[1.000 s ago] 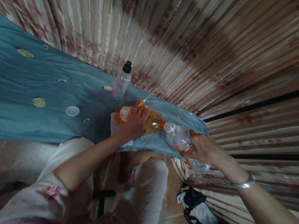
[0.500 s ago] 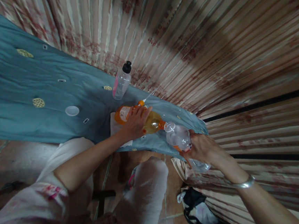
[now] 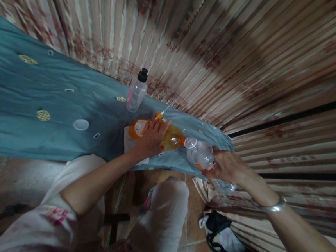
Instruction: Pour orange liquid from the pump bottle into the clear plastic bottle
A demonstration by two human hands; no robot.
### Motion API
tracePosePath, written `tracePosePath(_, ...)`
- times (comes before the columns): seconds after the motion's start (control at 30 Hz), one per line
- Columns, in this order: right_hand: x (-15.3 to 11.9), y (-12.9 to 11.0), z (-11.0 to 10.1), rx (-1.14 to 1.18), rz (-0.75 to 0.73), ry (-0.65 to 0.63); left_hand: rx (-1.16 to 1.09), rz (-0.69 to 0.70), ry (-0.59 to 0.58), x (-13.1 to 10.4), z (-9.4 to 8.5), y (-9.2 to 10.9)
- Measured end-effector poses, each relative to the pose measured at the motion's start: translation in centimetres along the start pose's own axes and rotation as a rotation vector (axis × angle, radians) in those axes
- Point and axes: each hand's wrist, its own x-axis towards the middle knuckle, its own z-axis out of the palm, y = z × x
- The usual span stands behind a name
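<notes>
- Pleated curtain (image 3: 152,30): pale with reddish flower prints, along the far side of the worktop.
- Worktop (image 3: 57,143): covered in blue cloth with yellow spots.
- Orange bottle (image 3: 173,137): above the worktop's right part, on its side, neck pointing right; yellowish contents visible. Left hand (image 3: 152,138) clamped around its middle.
- Clear bottle (image 3: 200,154): mouth at the orange bottle's neck, body sloping toward the worktop's near edge. Right hand (image 3: 226,164) closed around it; metal bracelet (image 3: 277,206) on that wrist.
- Black-capped bottle (image 3: 137,95): clear with some pink, upright near the curtain.
- Pale sheet (image 3: 130,140): partly hidden behind the orange bottle and left forearm.
- Round white lid (image 3: 81,124): on the cloth, well left of the bottles.
- Small orange piece (image 3: 158,115): just beyond the left hand, white tip attached; type unclear.
</notes>
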Motion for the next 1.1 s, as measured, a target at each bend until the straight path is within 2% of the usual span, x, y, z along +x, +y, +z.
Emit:
tracePosePath(0.57,-0.04,-0.16,-0.40,0.007,0.009,-0.032,0.008,-0.009,-0.011,0.11,-0.01,0.05)
tracePosePath(0.8,-0.03,-0.13,-0.18,-0.007,0.001,0.011,0.007,0.005,0.012,0.04,0.04,-0.01)
tracePosePath(1.1,-0.11,-0.25,-0.44,-0.016,0.018,-0.023,-0.001,0.003,0.009,0.01,0.07,-0.01)
